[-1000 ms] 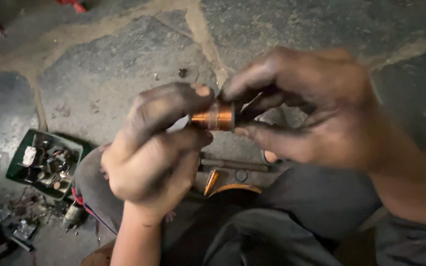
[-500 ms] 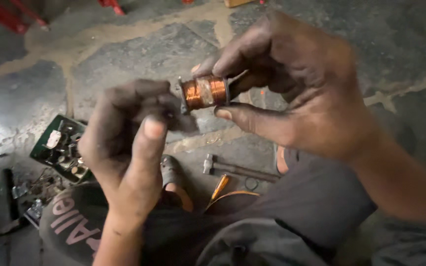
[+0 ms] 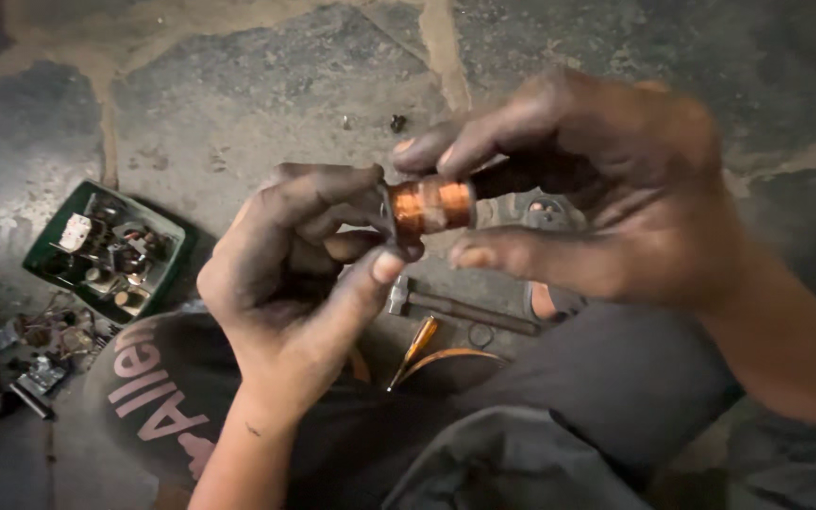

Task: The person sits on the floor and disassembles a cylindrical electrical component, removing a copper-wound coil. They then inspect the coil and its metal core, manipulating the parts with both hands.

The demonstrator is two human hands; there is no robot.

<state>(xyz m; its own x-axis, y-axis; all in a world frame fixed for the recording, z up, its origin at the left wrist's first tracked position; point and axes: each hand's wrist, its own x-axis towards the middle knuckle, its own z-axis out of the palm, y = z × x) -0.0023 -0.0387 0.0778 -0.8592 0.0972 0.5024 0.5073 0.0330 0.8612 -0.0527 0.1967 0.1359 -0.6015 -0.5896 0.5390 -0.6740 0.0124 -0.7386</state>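
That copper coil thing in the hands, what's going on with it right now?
A person sitting over a stone floor holds a small copper coil between both grimy hands. The right hand pinches its body from above and below, while the left hand grips the metal end plate. On the floor below lie a small hammer and an orange-handled tool. To the left sits a green tray of small metal parts.
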